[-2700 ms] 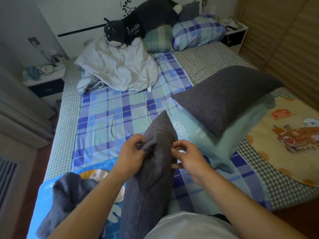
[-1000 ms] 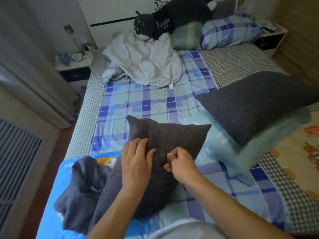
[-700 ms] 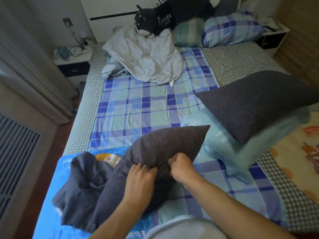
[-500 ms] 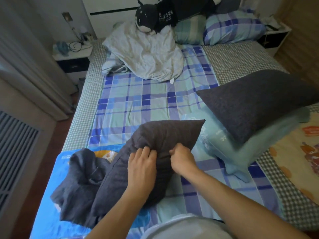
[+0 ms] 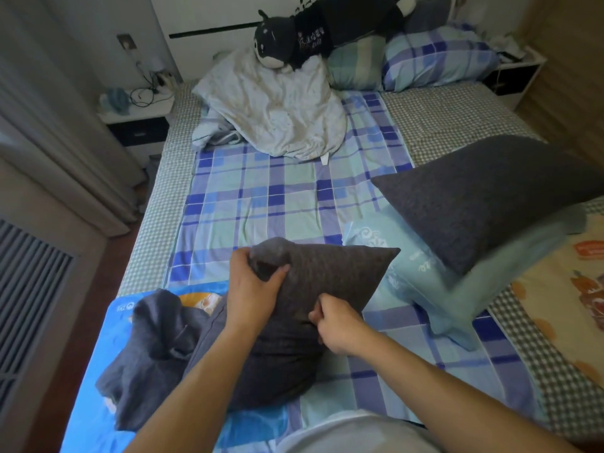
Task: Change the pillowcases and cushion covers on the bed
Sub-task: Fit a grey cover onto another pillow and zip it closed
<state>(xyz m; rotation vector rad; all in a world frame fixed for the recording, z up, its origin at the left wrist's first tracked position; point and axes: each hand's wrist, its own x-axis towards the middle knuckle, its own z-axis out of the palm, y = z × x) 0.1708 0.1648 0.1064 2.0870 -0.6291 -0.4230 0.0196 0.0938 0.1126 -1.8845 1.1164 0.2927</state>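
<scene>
A dark grey cushion (image 5: 330, 276) lies near the foot of the bed, tilted up toward me. My left hand (image 5: 253, 291) grips its upper left corner, thumb and fingers curled round the fabric. My right hand (image 5: 338, 323) pinches the cover at the cushion's lower right side. A loose dark grey cover (image 5: 148, 349) lies crumpled to the left on a blue printed cloth (image 5: 117, 317). Another grey cushion (image 5: 483, 194) rests on a light teal pillow (image 5: 434, 286) at the right.
A crumpled white pillow (image 5: 277, 112), a black plush toy (image 5: 313, 34) and plaid pillows (image 5: 431, 62) sit at the headboard. A plaid sheet (image 5: 261, 197) covers the bed. A nightstand (image 5: 137, 116) stands left, curtains beside it. A cartoon blanket (image 5: 568, 289) lies at the right.
The cushion went from upright to lying flat across the bed. My left hand has moved up from the cushion's middle to its upper left corner; my right hand keeps its pinch.
</scene>
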